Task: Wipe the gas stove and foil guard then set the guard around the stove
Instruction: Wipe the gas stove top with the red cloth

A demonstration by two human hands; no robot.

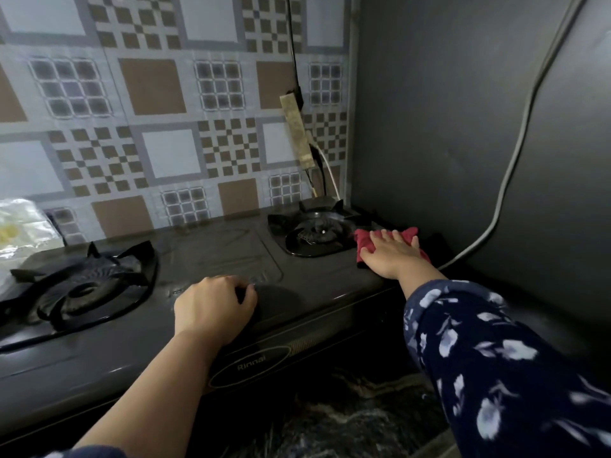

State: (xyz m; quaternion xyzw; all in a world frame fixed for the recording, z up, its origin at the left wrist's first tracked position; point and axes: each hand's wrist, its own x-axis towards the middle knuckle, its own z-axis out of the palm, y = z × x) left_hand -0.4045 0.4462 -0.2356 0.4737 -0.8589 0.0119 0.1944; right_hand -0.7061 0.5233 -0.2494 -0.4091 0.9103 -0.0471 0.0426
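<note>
A black two-burner gas stove fills the counter, with one burner at the left and one at the back right. My right hand lies flat on a red cloth, pressing it onto the stove's right end beside the right burner. My left hand rests with curled fingers on the stove top near its front edge, holding nothing. The checked foil guard stands upright behind the stove against the wall.
A dark wall closes in on the right, with a grey hose running down it. A power strip with cables hangs at the back. A clear plastic bag sits at the far left. Dark marbled counter shows in front.
</note>
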